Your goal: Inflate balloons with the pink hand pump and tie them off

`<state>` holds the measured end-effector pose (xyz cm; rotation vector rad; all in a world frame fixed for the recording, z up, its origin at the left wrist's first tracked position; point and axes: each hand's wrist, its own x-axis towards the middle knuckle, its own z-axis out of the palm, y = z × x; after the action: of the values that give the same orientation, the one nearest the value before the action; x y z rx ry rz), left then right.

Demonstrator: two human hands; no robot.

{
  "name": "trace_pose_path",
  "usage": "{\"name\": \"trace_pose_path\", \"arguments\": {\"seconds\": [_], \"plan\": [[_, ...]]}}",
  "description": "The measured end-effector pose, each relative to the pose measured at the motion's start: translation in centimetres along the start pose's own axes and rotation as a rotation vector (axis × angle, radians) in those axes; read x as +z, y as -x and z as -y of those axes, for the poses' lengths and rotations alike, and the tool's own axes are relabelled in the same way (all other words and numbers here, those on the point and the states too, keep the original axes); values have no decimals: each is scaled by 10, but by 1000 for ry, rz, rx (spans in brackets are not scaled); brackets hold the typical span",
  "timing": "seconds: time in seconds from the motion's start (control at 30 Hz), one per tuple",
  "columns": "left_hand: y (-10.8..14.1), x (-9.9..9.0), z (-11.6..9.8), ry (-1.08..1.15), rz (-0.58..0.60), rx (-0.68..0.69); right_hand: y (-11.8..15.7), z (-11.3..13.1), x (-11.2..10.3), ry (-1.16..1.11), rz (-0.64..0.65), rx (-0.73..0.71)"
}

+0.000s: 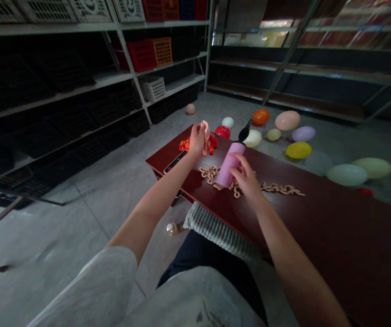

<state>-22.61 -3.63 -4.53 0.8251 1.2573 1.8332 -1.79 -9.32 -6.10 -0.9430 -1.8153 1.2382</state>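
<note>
Pinching a limp pink balloon [207, 132] in the left hand [196, 141], above orange pieces [184, 145] on the counter [334, 227]; clasping a mauve cylinder [227, 168] in the right hand [247, 179], amid wavy tan strands [212, 174] crowding its base. Reaching over a phone [175, 161]; facing inflated balloons [287, 120] scattered across the floor [120, 168].

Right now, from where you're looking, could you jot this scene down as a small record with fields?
Left grip: pinching a limp pale-pink piece, apparently a balloon
Right grip: fingers and thumb against a pink cylinder; firmness unclear
Cylinder's top: black nozzle-like part
On the dark red table: phone, limp orange pieces, curly beige strands
Floor beyond: inflated balloons, including orange, purple, yellow
Shelving: red crate, white crate
</note>
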Motion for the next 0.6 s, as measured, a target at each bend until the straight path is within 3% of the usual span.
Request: {"name": "trace_pose_path", "arguments": {"seconds": [0.1, 0.27, 0.37, 0.5, 0.6], "plan": [[16, 27, 7, 137, 108, -108, 7, -6, -30, -41, -92, -14], [42, 68, 27, 390, 319, -409, 14, -28, -81, -115, -156, 63], [52, 93, 45, 528, 438, -442, 20, -47, -106, -176, -169, 130], [48, 124, 75, 548, 351, -423, 28, -63, -128, -356, -164, 205], [37, 136, 96, 549, 277, -447, 29, -63, -132, -521, -126, 220]]}}
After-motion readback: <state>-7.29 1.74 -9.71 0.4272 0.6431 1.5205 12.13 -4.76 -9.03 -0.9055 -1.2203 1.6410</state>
